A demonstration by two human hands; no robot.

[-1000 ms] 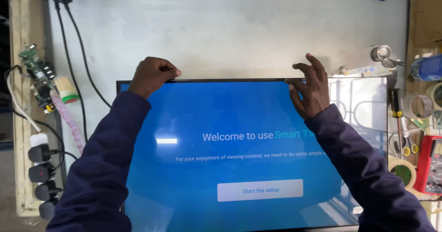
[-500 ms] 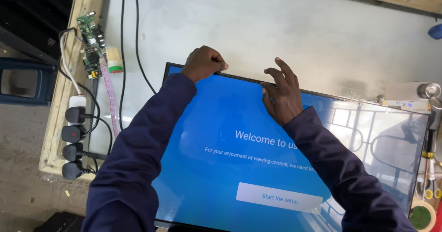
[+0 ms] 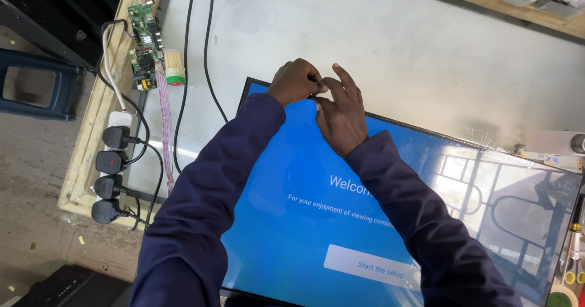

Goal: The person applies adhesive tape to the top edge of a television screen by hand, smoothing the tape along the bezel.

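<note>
Two hands meet at the far edge of a flat display panel that lies face-up on the tabletop, lit blue with a setup screen. My left hand is curled shut over the panel's top rim, near its far left corner, and seems to pinch a small dark part there; what the part is I cannot tell. My right hand, just beside and touching the left, rests flat on the glass with its fingers narrowly spread and pointing at the same spot on the rim.

I judge the work to be mid-course: the panel is powered and showing a picture, so connection and power-up look done, while the fiddling at the rim suggests the edge is not yet finished. The rest of the rim shows nothing being worked.

Left of the left hand, two black cables run across the pale, scuffed tabletop. Farther left lie a green circuit board with a flat ribbon cable, and a row of black plugs on the wooden edge. Beyond that is a concrete floor. Well right of the right hand, hand tools sit at the margin.
</note>
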